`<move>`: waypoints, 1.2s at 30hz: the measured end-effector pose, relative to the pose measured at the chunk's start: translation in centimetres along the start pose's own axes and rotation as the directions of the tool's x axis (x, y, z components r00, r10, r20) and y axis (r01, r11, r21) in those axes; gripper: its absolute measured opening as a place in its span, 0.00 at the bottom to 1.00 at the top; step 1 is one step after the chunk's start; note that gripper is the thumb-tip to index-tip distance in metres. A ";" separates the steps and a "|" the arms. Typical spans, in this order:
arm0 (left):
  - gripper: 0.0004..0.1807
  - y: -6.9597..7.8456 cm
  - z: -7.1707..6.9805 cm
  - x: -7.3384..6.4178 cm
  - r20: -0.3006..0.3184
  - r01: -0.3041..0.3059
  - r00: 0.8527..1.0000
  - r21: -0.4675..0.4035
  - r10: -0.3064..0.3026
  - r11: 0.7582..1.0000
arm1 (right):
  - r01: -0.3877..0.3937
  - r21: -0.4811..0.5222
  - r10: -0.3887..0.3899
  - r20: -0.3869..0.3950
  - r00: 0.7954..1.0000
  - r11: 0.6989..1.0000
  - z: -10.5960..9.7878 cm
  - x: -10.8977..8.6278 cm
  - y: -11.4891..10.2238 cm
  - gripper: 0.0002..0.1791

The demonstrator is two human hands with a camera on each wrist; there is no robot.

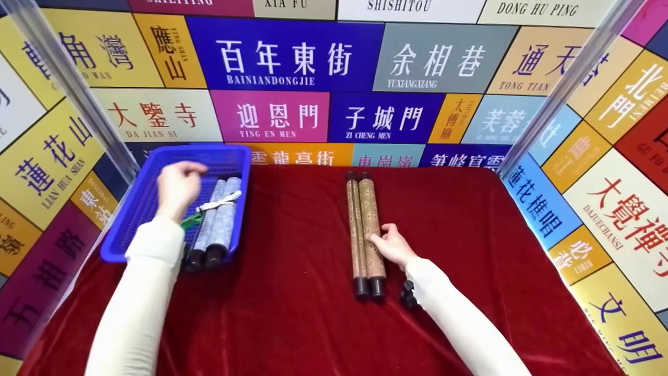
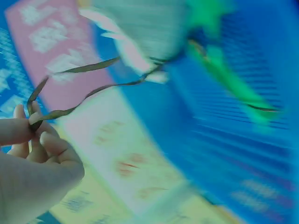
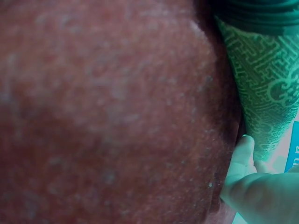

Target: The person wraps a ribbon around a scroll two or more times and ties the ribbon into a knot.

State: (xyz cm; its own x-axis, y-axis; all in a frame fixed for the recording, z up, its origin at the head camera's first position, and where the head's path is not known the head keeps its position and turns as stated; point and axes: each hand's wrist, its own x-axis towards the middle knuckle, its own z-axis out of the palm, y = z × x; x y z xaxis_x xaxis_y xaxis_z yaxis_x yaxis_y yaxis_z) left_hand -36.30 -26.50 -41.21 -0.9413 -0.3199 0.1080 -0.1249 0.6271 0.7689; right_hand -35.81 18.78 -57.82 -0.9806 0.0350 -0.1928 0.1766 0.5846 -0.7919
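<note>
In the left wrist view my left hand (image 2: 39, 170) pinches the end of a dark ribbon loop (image 2: 88, 68), whose far end runs to a blurred pale roll (image 2: 145, 28). The head view puts that left hand (image 1: 179, 190) above the blue basket (image 1: 114, 255). Two grey-blue scrolls (image 1: 225, 222) with black end knobs lie in the basket, a white tie (image 1: 223, 202) around them. My right hand (image 1: 394, 246) touches the right one of two brown patterned scrolls (image 1: 371, 219) lying side by side, with its thumb against the scroll's side. Its other fingers are partly hidden.
Beside the grey-blue scrolls is a green strip (image 1: 192, 220). A dark red velvet cloth (image 1: 297, 250) covers the table. Panels with printed characters (image 1: 282, 57) stand behind and at both sides, with clear corner posts (image 1: 553, 78).
</note>
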 end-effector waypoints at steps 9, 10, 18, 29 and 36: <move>0.19 7.4 2.2 -2.6 0.113 -0.358 0.929 0.041 0.351 0.933 | 0.017 -0.006 -0.017 0.009 1.000 1.000 0.2 0.0 -0.5 0.34; 0.19 7.9 2.6 -2.8 0.116 -0.372 0.924 0.038 0.365 0.928 | 0.019 -0.009 -0.019 0.011 1.000 1.000 0.3 0.1 -0.5 0.33; 0.17 10.9 7.3 -4.5 0.192 -0.458 0.873 0.010 0.448 0.889 | 0.019 -0.020 -0.019 0.024 1.000 1.000 0.4 0.1 -0.4 0.33; 0.14 13.8 17.8 -6.7 0.357 -0.529 0.752 -0.174 0.554 0.830 | 0.076 -0.049 -0.074 0.037 0.997 0.996 0.3 -0.1 -0.5 0.36; 0.14 15.1 22.3 -7.0 0.278 -0.495 0.762 -0.332 0.585 0.803 | 0.073 -0.074 -0.070 0.037 0.997 0.995 0.3 0.0 -0.2 0.37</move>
State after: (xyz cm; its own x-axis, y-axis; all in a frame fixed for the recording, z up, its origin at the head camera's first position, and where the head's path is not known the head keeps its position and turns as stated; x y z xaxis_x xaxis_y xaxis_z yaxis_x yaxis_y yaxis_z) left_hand -38.55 1.02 -44.41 -0.8774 0.3206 0.3569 0.4701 0.4261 0.7730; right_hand -35.80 18.45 -57.80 -0.9867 -0.0366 -0.1582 0.0978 0.6438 -0.7589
